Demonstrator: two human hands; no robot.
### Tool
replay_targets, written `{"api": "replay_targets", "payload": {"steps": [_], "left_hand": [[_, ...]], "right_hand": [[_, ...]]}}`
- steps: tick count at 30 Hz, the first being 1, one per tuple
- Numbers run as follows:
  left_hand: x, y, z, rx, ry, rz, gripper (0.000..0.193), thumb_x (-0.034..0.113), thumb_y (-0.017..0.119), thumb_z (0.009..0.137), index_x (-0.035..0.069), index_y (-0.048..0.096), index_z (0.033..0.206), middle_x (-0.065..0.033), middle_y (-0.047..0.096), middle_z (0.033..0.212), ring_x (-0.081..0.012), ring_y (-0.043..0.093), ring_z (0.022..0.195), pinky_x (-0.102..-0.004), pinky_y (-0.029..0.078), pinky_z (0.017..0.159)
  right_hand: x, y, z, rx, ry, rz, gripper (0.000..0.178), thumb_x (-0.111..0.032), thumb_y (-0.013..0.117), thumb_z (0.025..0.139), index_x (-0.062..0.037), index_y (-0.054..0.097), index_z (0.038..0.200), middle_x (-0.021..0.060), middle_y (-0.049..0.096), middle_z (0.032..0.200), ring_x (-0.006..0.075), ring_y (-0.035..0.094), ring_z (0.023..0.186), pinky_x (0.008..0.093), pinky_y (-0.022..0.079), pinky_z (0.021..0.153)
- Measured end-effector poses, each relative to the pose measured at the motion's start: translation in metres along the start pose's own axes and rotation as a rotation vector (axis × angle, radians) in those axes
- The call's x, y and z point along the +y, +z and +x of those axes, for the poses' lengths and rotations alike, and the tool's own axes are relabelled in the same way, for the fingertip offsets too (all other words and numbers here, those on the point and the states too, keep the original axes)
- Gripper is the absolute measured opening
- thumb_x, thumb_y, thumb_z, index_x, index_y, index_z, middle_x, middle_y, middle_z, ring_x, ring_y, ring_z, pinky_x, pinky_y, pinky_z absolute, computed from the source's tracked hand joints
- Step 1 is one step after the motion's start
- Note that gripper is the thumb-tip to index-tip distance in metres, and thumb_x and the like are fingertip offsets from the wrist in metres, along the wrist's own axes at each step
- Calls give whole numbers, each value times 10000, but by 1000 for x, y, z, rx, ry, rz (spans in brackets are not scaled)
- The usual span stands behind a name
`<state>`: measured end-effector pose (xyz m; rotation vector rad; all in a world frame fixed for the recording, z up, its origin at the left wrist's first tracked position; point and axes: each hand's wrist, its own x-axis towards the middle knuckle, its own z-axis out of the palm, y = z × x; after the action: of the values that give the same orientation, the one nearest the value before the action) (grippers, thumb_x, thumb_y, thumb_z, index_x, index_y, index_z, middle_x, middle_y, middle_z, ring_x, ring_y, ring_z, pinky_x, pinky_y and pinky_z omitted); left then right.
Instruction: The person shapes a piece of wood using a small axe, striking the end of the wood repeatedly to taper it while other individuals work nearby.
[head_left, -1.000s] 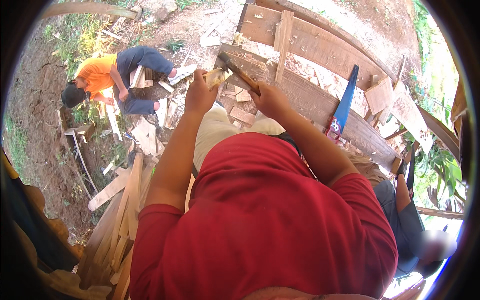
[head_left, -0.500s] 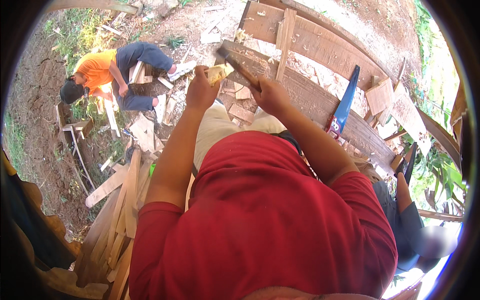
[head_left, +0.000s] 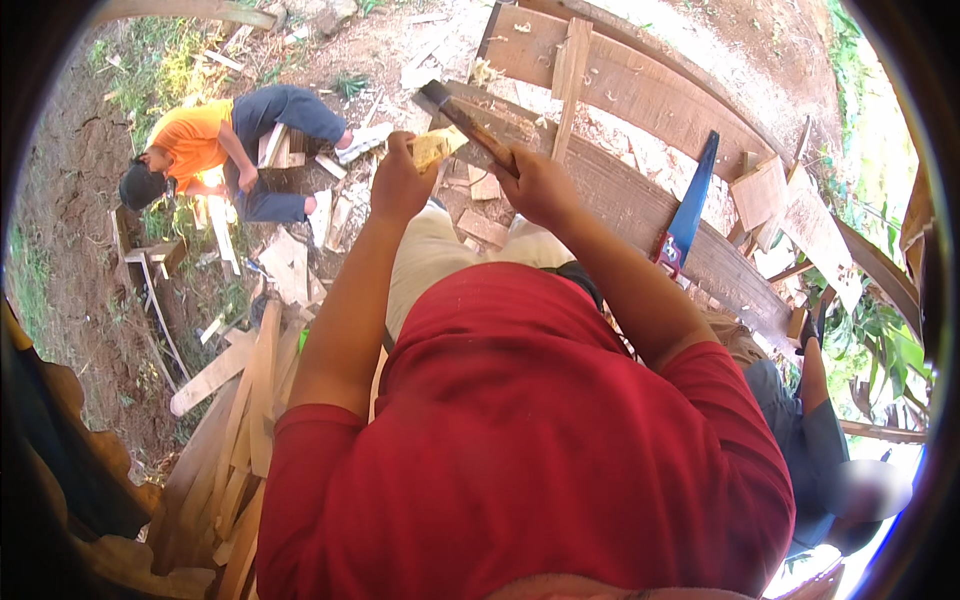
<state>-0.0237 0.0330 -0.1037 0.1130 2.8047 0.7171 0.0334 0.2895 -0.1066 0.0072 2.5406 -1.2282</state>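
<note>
My left hand (head_left: pixel 402 182) is closed on a small pale-yellow wood block (head_left: pixel 437 148), holding it up in front of my knees. In my right hand (head_left: pixel 543 192) is a hammer (head_left: pixel 482 138) with a wooden handle, gripped near its lower end. Its dark head points up and to the left, above the block. Whether the handle touches the block I cannot tell. Below the block, several wood offcuts (head_left: pixel 482 227) lie between my legs and a long plank.
A blue-bladed handsaw (head_left: pixel 690 205) stands against the long brown plank (head_left: pixel 640 195) on the right. A person in an orange shirt (head_left: pixel 193 143) sits at the far left. Another person (head_left: pixel 800 420) is close on my right. Stacked boards (head_left: pixel 235 450) lie at lower left.
The hammer's head has swung slightly up and to the left, and looks sharper than before. My left hand and the wood block stay nearly still.
</note>
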Motion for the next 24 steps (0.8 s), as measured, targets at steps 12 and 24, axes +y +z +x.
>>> {"api": "replay_targets", "payload": {"steps": [12,24], "left_hand": [[19,-8,-7,-77,-58,-10,580,245,800,929,51,438,1340,-273,736,1153,-475,728,1062,-547,571,905],[22,-6,-4,-72,-104,-12,576,253,809,924,62,455,1336,-264,733,1156,-469,724,1069,-548,569,907]], "right_hand": [[2,-3,-11,2,-3,-50,359,-424,676,1036,-67,647,1056,228,731,882,481,707,838,594,539,741],[29,5,-6,-7,44,-117,357,-418,669,1042,-62,651,1039,235,732,879,484,710,836,578,544,742]]}}
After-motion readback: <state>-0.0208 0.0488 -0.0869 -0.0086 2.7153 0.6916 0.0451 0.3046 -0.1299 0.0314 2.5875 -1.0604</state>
